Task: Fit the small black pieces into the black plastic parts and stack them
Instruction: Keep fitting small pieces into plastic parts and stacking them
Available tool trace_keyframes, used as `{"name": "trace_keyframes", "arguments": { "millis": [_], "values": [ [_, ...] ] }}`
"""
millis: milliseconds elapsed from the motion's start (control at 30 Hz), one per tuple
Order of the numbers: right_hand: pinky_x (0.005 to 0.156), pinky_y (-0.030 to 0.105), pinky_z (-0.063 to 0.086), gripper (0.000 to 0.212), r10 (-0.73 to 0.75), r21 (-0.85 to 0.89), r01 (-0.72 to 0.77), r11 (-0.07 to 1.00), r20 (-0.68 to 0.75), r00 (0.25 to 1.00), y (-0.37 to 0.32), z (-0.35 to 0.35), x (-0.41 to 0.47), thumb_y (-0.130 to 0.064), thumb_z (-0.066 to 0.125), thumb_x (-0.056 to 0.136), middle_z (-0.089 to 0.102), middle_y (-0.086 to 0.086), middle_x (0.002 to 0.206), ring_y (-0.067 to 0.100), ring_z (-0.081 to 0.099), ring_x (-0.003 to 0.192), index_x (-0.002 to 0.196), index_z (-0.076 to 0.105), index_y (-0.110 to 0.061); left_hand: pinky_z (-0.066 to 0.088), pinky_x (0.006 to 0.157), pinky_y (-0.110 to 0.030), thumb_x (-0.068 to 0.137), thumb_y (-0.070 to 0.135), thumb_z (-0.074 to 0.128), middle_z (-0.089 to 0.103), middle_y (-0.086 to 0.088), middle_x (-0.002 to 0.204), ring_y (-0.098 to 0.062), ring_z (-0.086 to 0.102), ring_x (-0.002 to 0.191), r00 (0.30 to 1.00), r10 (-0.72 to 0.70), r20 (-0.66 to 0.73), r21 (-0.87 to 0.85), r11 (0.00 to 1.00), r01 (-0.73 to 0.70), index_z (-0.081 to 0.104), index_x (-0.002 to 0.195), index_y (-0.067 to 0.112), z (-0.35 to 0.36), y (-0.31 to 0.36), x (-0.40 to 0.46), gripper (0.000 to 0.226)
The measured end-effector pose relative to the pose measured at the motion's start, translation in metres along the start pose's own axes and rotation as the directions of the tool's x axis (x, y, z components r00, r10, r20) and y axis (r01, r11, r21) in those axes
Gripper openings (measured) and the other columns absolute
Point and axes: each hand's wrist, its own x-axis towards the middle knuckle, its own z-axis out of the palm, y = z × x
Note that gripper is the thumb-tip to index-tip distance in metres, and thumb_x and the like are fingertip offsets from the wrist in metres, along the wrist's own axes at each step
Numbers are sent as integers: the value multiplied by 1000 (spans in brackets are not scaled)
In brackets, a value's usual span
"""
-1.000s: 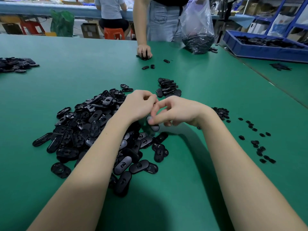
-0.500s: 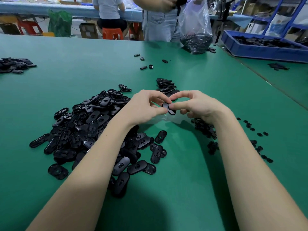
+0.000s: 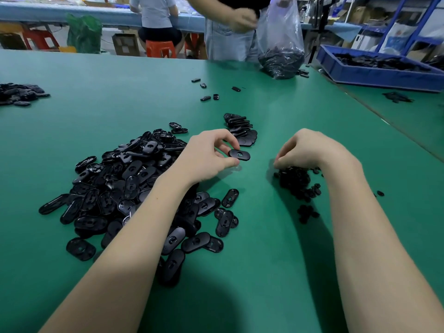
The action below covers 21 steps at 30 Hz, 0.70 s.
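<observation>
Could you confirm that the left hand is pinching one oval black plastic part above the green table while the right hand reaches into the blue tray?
Not quite. In the head view, the left hand does pinch one oval black plastic part above the green table, but the right hand is not at the blue tray; it reaches down onto the heap of small black pieces beside it.
</observation>
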Motion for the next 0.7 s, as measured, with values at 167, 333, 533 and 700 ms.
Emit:
{"name": "trace_keyframes", "arguments": {
  "millis": [167, 333, 533, 700],
  "values": [
    [89, 40, 59, 16, 33, -52, -30, 998, 60, 998, -6, 5, -2, -39, 90, 58, 72, -5, 99, 26, 67, 99, 67, 77, -43, 39, 64, -2, 78, 24, 84, 66, 13, 93, -1, 55, 56, 1000, 11, -14, 31, 999, -11, 69, 96, 27, -1, 0, -1, 23],
    [89, 36, 58, 14, 23, -96, -18, 995, 55, 998, -9, 9, -1, -34, 89, 64, 72, -4, 100, 25, 67, 99, 69, 77, -37, 39, 66, -1, 78, 24, 84, 65, 15, 93, -1, 56, 56, 999, 23, -30, 46, 999, -22, 69, 96, 26, -1, -1, 0, 24],
    [73, 28, 54, 11, -23, -58, 26, 998, 57, 998, -9, 8, -1, -29, 86, 72, 71, -6, 87, 19, 66, 87, 70, 76, -31, 41, 69, -7, 78, 28, 84, 66, 15, 93, 0, 60, 60, 999, 16, -34, 55, 998, -15, 69, 96, 28, 1, -3, 1, 24],
    [55, 21, 37, 5, -203, 420, 153, 895, 78, 976, -13, 6, -5, -29, 82, 84, 67, 0, 81, 12, 48, 66, 88, 79, -27, 40, 66, -4, 77, 27, 85, 65, 16, 90, 4, 57, 56, 999, 9, -42, 43, 999, -7, 69, 96, 27, 2, -3, 2, 25]
  ]
}}
